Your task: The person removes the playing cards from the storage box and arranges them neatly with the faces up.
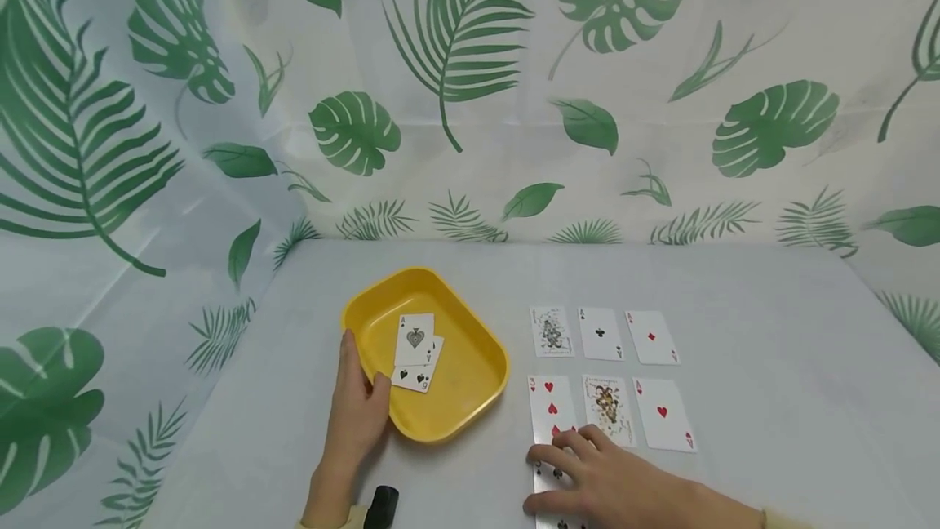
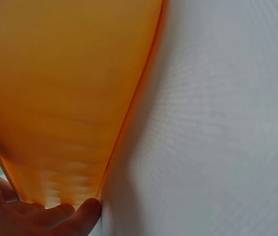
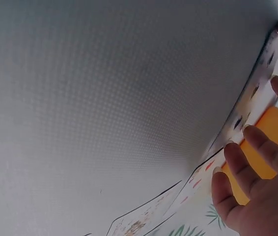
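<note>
A yellow tray point(image 1: 479, 398) sits left of the playing cards. My left hand point(image 1: 356, 415) holds its left side, thumb at the rim and fingers along the outer wall; the left wrist view shows fingertips against the tray's wall point(image 2: 75, 88). Inside lie an ace of spades point(image 1: 415, 341) and, partly under it, a six of spades point(image 1: 413, 379). My right hand point(image 1: 613, 476) spreads its fingers over a black-pip card point(image 1: 547, 484), fingertips at its surface and left edge. Just beyond those fingers is a three of hearts point(image 1: 549, 398).
Face up on the white table point(image 1: 771, 366) are a grey joker point(image 1: 552, 331), an ace of clubs point(image 1: 600, 334), an ace of diamonds point(image 1: 652, 338), a coloured joker point(image 1: 608, 406) and an ace of hearts point(image 1: 664, 413). A leaf-patterned curtain point(image 1: 499, 162) hangs behind.
</note>
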`<state>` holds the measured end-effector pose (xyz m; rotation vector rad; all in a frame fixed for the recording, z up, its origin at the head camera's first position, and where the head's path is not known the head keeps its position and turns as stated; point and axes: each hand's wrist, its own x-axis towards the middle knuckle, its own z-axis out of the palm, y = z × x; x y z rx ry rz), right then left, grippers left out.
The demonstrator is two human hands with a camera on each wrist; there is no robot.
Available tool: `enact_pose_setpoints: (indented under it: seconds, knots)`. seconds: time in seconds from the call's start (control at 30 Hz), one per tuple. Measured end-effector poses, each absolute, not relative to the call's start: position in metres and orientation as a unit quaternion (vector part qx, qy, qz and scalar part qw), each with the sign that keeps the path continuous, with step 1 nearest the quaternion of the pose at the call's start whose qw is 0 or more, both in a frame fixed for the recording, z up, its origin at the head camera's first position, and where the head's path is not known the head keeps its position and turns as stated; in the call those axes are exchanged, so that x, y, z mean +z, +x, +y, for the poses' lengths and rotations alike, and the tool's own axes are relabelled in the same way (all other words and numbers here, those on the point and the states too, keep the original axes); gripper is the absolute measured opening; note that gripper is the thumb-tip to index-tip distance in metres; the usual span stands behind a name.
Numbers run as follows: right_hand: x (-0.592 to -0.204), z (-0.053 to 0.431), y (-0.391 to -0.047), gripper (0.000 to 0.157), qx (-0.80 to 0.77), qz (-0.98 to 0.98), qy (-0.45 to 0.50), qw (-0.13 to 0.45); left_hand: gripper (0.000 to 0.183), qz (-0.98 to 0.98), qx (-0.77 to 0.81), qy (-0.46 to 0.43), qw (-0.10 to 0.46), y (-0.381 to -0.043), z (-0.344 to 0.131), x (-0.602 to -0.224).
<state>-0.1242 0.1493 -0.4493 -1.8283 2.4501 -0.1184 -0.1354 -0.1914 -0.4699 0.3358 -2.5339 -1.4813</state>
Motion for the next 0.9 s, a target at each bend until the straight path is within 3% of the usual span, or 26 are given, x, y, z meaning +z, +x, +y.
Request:
enact_pose_setpoints:
  seconds: [0.47, 0.67, 0.9]
  knots:
    - [-0.411, 0.144, -0.169, 0.044, -0.115, 0.819, -0.557, -0.075, 0.081, -0.859, -0.491, 0.101, 0.108, -0.136, -0.191, -0.473]
    - [-0.399, 0.132, -0.192, 0.041, -0.126, 0.819, -0.553, -0.092, 0.081, -0.860, -0.487, 0.103, 0.110, -0.135, -0.193, -0.471]
    - [-0.391, 0.112, -0.212, 0.048, -0.112, 0.834, -0.534, -0.083, 0.081, -0.862, -0.483, 0.123, 0.094, -0.136, -0.194, -0.470]
